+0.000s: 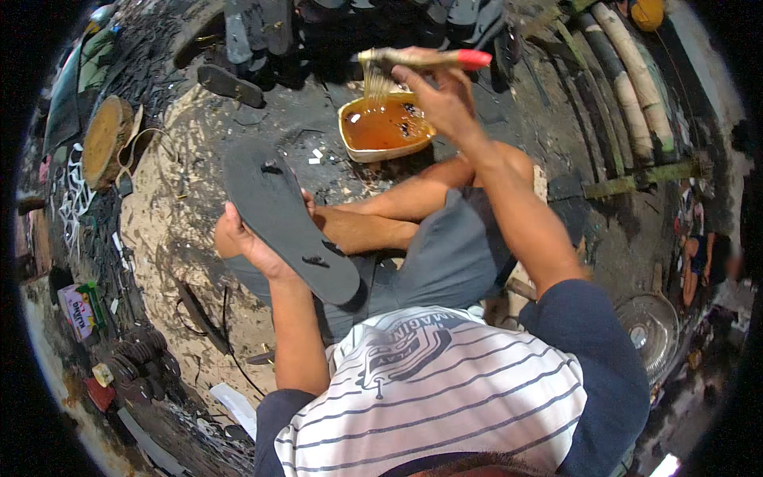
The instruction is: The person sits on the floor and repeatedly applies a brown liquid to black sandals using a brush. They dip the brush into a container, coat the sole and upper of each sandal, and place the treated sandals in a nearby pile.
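My left hand [258,246] grips a dark grey sandal sole [274,203] from beneath, thumb at its left edge and fingertips at the right one. The sole lies tilted over my folded legs, with short black strap pieces standing out near its far end and near end. My right hand [449,95] is closed around a paintbrush [413,57] with a red handle tip. Its bristles hang down over a tub [389,155] of amber liquid with dark specks in it. Whether the bristle tips touch the liquid I cannot tell.
Several dark soles are heaped at the far side, one sole [230,86] lying apart. A round wood block [108,143] stands at left, a purple-green box [81,310] nearer. Logs [632,79] lie at far right, a fan [648,338] at near right. A person [699,266] shows at the right edge.
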Motion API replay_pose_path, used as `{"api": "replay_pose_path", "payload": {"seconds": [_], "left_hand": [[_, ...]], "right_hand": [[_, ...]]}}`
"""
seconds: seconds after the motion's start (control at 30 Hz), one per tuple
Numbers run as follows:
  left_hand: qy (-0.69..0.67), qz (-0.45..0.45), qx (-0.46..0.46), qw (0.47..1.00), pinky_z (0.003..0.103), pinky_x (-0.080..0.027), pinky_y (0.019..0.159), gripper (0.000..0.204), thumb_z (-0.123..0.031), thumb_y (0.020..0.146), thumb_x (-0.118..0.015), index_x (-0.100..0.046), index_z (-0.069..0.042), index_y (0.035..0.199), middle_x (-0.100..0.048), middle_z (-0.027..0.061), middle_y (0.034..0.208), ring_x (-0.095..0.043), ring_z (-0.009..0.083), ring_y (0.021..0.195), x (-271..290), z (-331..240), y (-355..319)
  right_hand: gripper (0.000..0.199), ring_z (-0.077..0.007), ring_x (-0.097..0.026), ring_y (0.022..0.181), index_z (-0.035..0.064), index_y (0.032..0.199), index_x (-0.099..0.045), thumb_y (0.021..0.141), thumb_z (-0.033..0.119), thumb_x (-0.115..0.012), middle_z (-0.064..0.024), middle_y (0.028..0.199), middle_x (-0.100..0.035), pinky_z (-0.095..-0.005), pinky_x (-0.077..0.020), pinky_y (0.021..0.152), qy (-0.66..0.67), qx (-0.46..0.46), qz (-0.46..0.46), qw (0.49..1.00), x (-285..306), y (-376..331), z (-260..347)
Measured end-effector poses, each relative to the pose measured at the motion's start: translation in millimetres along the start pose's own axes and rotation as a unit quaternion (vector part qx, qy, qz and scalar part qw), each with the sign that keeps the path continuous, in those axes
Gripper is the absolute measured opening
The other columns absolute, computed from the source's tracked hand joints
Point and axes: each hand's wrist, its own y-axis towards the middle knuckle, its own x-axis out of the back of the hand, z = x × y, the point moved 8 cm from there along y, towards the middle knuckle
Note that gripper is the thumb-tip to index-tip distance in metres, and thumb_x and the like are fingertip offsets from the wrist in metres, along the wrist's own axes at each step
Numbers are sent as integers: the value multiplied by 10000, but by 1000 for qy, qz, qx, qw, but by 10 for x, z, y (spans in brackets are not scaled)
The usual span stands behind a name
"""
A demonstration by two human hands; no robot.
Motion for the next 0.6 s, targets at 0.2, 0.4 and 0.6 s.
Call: {"api": "replay_pose_path", "payload": {"seconds": [0.2, 0.4, 0.6], "left_hand": [[-32, 36, 28, 998, 468, -611, 790, 520, -548, 985, -539, -662, -100, 1222, -724, 100, 1131, -718, 284, 913, -287, 205, 173], [-39, 96, 51, 993, 469, -578, 883, 541, -502, 999, -511, -594, -81, 1328, -684, 95, 1224, -677, 261, 1048, -359, 412, 264], [-24, 52, -4, 998, 432, -493, 1027, 589, -500, 1007, -462, -559, -48, 1373, -642, 105, 1290, -610, 261, 1180, -699, 440, 57]], "right_hand": [[368, -310, -635, 869, 180, 1201, -729, 866, 317, -795, -123, 1026, -724, -468, -525, 806, -414, -30, 242, 877, 737, -229, -336], [260, -124, -652, 1034, 7, 1180, -703, 983, 177, -706, -65, 1122, -728, -316, -530, 916, 159, -190, -1, 969, 303, 79, 952], [240, -312, -623, 1068, 51, 1138, -695, 945, 194, -699, -153, 1153, -676, -401, -467, 930, 51, 57, -56, 995, -295, 35, 1501]]}}
